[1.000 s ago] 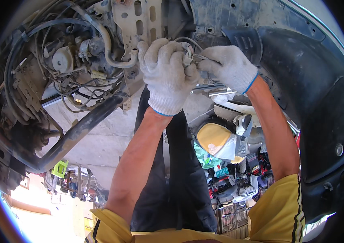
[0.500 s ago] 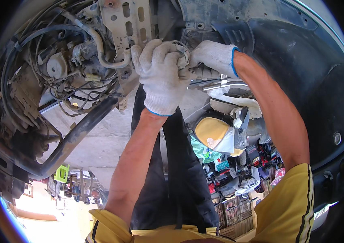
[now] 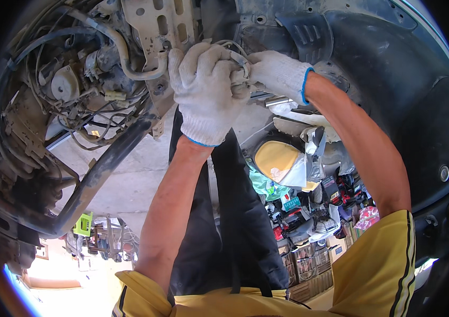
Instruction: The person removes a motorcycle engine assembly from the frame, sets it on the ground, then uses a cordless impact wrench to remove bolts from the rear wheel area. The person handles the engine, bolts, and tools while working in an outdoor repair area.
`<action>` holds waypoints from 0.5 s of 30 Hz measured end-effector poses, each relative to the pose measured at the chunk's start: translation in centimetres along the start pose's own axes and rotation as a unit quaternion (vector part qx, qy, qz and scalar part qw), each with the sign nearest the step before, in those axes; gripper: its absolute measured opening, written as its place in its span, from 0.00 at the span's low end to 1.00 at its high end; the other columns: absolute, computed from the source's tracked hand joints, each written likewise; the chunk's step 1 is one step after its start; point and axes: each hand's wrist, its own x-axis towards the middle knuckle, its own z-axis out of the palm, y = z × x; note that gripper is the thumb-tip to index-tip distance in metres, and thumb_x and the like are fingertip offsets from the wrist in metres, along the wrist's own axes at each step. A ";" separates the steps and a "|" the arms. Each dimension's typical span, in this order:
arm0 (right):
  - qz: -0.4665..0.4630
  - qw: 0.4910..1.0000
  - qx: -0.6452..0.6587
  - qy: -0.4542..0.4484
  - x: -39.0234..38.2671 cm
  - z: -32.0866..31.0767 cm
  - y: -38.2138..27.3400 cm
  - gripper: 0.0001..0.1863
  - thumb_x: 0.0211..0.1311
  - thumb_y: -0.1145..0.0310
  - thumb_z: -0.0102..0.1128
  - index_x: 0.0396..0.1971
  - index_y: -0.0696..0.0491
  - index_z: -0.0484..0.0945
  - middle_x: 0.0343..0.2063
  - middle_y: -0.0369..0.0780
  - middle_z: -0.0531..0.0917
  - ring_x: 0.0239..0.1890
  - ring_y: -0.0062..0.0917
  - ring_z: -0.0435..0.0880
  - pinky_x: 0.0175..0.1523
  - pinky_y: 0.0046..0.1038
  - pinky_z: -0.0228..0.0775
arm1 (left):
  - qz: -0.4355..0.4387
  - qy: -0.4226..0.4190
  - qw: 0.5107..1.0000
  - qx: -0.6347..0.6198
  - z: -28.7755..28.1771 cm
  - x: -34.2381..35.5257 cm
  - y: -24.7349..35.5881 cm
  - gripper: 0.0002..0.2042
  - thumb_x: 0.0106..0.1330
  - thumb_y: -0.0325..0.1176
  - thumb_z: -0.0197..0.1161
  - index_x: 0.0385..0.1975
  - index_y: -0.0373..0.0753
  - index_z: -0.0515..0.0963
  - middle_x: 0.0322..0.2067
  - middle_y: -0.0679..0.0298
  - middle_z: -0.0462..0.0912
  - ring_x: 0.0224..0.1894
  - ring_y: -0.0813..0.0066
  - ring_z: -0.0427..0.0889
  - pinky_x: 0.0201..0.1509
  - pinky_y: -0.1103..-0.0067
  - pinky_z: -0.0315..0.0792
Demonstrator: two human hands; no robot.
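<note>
In a white knitted glove with a blue hem, my left hand (image 3: 208, 95) is raised in front of me, its fingers curled round a greyish cable bundle (image 3: 242, 62). The bundle loops up above the knuckles and looks wrapped or dirty. My right hand (image 3: 281, 75), gloved the same way, reaches in from the right, its fingertips closed on the bundle beside the left hand. The gloves hide where the cable runs on and what exactly lies between the fingers. Just left of my left hand is the end of a bent hose (image 3: 156, 73).
A vehicle's stripped front surrounds my hands: a perforated metal bracket (image 3: 147, 26), tangled wiring (image 3: 103, 119), a dark tubular bar (image 3: 113, 153) and a black plastic liner (image 3: 377, 58). Below right, parts and bags (image 3: 309, 211) are piled on the floor. A green stool (image 3: 82, 224) stands lower left.
The vehicle parts sit slightly higher and further left in view. Both hands stay together at the cable bundle, with the left hand's fingers shifted slightly and the grip much the same.
</note>
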 end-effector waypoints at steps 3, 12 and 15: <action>0.062 0.996 0.053 0.044 -0.6 0.7 -1.1 0.11 0.70 0.67 0.57 0.43 0.54 0.85 0.40 0.49 0.86 0.46 0.48 0.87 0.49 0.43 0.81 | 0.027 0.024 0.999 -0.009 0.3 -0.1 -0.4 0.11 0.45 0.30 0.75 0.28 0.42 0.80 0.45 0.66 0.82 0.56 0.59 0.78 0.59 0.55 0.68; -0.069 0.992 0.019 0.107 -0.3 0.7 0.8 0.16 0.65 0.57 0.61 0.36 0.55 0.85 0.33 0.47 0.86 0.34 0.37 0.84 0.42 0.36 0.78 | 0.013 -0.050 0.998 -0.018 -0.4 -0.6 -0.9 0.14 0.53 0.34 0.76 0.38 0.42 0.81 0.51 0.66 0.82 0.62 0.54 0.76 0.73 0.48 0.59; 0.253 0.880 0.400 0.043 -0.8 0.0 0.1 0.14 0.62 0.59 0.63 0.35 0.55 0.84 0.30 0.45 0.84 0.33 0.37 0.83 0.41 0.36 0.78 | 0.034 -0.004 0.999 -0.006 -0.5 -0.1 -0.6 0.09 0.47 0.29 0.73 0.28 0.41 0.80 0.46 0.66 0.83 0.57 0.57 0.78 0.63 0.52 0.66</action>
